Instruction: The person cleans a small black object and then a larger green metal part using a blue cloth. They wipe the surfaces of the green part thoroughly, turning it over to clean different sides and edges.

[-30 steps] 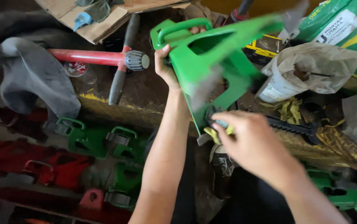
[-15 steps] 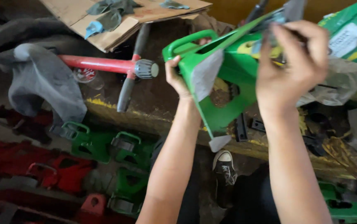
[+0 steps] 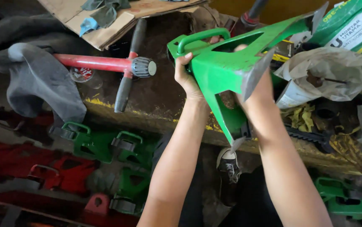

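Observation:
A green metal stand with splayed legs and bare grey feet [image 3: 227,69] is held tilted above the edge of a dirty workbench [image 3: 155,111]. My left hand [image 3: 186,76] grips it near the green loop handle [image 3: 198,38] at its narrow end. My right hand [image 3: 254,90] reaches in under the stand's body and is largely hidden behind a leg; it appears to hold the stand from inside.
A red bar with a grey knob and black cross handle [image 3: 118,67] lies on the bench beside a grey cloth [image 3: 42,80] and cardboard [image 3: 113,17]. A crumpled bag [image 3: 328,67] and green sack [image 3: 353,25] sit right. Green [image 3: 105,143] and red stands [image 3: 42,168] lie on the floor.
My right hand came up from below the stand, gripped its upper leg, and now has slid under the body. The stand has tipped further, legs pointing right and down.

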